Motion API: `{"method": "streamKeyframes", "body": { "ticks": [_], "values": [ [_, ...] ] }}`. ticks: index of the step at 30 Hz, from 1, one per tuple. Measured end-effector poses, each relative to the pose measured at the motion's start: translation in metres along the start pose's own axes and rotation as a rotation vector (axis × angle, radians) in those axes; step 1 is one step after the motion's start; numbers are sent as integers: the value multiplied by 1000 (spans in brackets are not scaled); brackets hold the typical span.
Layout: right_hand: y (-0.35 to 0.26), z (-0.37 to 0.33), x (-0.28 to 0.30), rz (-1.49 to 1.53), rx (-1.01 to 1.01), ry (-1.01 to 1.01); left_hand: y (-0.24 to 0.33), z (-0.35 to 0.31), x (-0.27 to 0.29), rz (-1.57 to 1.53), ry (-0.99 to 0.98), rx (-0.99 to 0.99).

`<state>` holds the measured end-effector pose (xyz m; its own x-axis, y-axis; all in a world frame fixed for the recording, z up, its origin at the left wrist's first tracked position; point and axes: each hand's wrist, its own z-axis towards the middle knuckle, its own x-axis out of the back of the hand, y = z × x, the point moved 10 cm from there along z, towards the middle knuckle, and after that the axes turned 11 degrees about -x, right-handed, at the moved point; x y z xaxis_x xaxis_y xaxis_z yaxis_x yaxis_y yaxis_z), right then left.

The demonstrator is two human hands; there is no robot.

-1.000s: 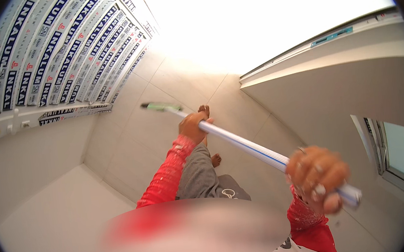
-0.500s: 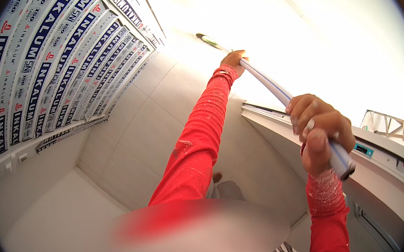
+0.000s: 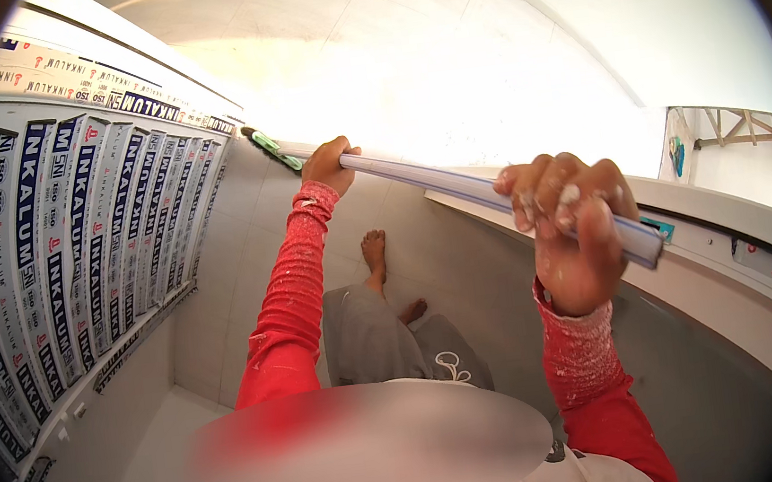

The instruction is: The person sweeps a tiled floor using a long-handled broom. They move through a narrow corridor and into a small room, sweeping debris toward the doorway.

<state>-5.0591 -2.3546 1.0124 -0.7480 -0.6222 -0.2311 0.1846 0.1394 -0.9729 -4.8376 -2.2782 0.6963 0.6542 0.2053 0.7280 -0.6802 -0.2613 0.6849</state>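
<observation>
A long pale pole (image 3: 427, 179) with blue stripes slants across the view in both my hands. At its far left end is a narrow green head (image 3: 273, 149) with a dark edge, low by the foot of the frame; whether it is a broom or a wiper I cannot tell. My left hand (image 3: 330, 166) is wrapped round the pole close to this head. Nearer to me, my right hand (image 3: 579, 219) grips the pole just short of its butt end, with white flecks on the fingers. Both red sleeves carry white dust.
At left stand slatted shutter panels (image 3: 87, 246) in printed protective film, beside a frame (image 3: 101, 78). A pale frame rail (image 3: 712, 261) runs along the right, with a wooden trestle (image 3: 735, 130) beyond. My bare foot (image 3: 375, 256) is on the tiled floor; bright glare covers the far floor.
The pole's green head and my left hand have swung left and nearer, to the foot of the left frame. My right hand keeps its grip. My view has turned, showing my feet.
</observation>
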Motion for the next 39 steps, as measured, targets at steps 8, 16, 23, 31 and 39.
{"method": "streamKeyframes", "body": {
  "ticks": [8,16,23,31,39],
  "values": [
    [-143,-134,5,-69,158,-673,234,-126,-140,-287,-674,-614],
    [-44,-181,51,-526,9,188,314,-197,-328,-455,-985,-561],
    [-43,-194,38,-232,296,178,201,-164,-260,-114,-951,-556],
    [-68,-117,-48,-64,492,45,82,-27,20,143,-138,-280],
    [-146,16,-114,150,465,-184,-33,-298,432,860,858,143]
  ]
}}
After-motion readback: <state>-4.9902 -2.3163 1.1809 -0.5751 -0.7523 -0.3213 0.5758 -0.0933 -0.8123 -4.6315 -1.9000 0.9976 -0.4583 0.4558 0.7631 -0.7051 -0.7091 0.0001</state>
